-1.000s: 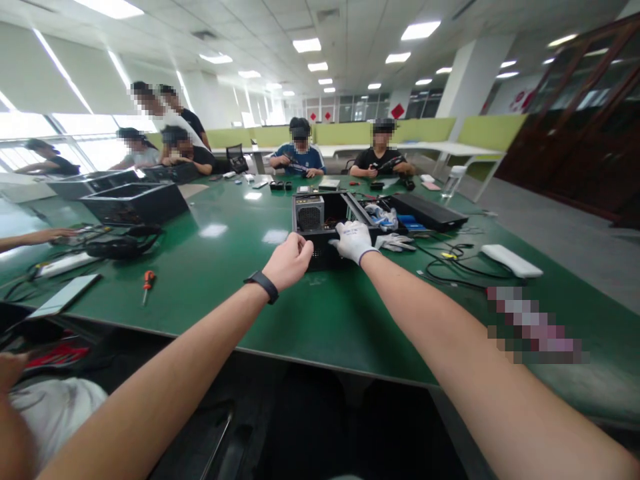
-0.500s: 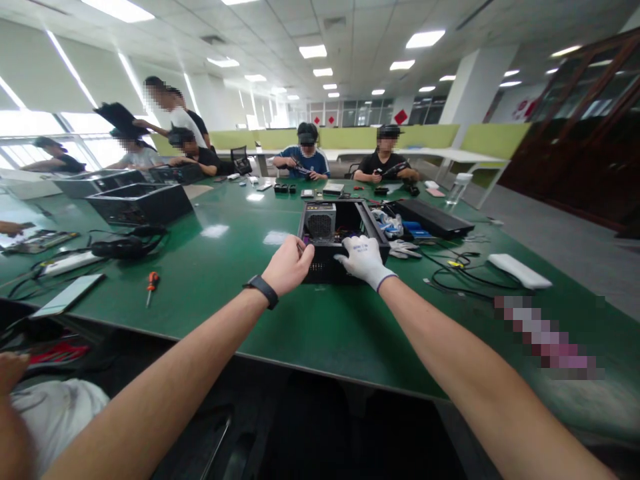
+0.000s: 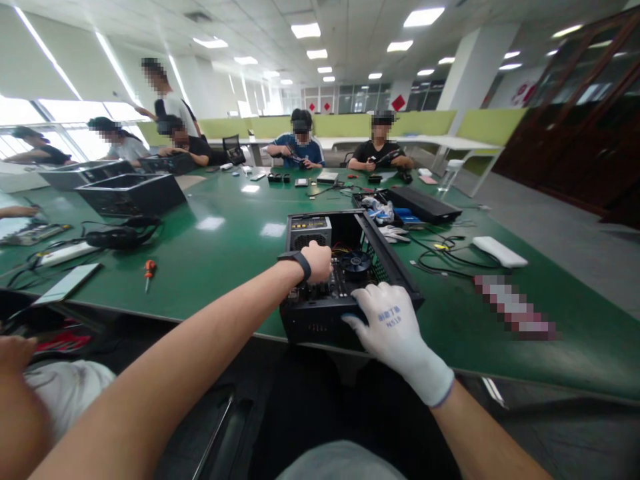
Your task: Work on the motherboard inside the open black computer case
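Currently the open computer case [image 3: 345, 280] sits at the near edge of the green bench [image 3: 225, 253], its front corner overhanging the rim slightly. Left hand [image 3: 316, 261], bare with a dark wristband, reaches over the case's left wall into the interior; fingers curled down toward the board beside the power supply [image 3: 310, 231]. Cannot tell whether they pinch anything, fingertips hidden. Right hand [image 3: 393, 327], in a white knit glove, lies on the near right corner of the case, fingers loosely spread and bent over the top edge, gripping the wall. Round fan [image 3: 356, 261] visible inside, between the two hands.

Surroundings: red-handled screwdriver [image 3: 148, 270] lies on the bench well left of the case, apart from both hands. Black headset [image 3: 117, 237] and cables farther left. Second black case [image 3: 131, 193] at far left; flat black panel [image 3: 417, 203] behind and right. White power strip [image 3: 499, 251] with cables at right. Other people sit at the far side of the bench
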`<state>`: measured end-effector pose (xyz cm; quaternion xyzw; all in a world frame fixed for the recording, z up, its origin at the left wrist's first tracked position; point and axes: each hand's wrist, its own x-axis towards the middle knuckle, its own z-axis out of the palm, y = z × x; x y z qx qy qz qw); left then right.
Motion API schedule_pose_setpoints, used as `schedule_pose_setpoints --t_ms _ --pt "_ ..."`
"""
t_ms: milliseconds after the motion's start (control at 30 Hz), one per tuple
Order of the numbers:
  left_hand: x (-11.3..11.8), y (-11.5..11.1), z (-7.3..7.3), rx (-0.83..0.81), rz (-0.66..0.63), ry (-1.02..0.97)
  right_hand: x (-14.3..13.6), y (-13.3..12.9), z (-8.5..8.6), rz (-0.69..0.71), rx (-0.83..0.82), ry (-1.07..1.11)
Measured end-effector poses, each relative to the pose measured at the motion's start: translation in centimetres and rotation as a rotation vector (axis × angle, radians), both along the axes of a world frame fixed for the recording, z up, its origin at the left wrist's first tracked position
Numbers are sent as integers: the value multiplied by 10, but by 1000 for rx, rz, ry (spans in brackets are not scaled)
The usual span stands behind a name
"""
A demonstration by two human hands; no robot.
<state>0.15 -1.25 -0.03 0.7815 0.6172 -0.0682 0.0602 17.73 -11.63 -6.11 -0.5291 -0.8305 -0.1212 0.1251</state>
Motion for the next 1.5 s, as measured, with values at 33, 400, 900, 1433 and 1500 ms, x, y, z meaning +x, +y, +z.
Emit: schedule_pose_setpoints --t_ms 33,400,900,1433,1500 --pt "3 1 -2 -26 -37 59 2 -10 -1 8 -5 14" --pt "28 12 -41 -211 -194 262 20 -73 -11 78 5 124" --pt "19 37 -70 -239 -100 299 18 -74 -9 85 14 139" --pt "20 37 -69 -249 -156 384 18 -74 -11 91 39 138" --pt "19 37 -69 -242 -162 377 18 -74 -10 93 48 138"
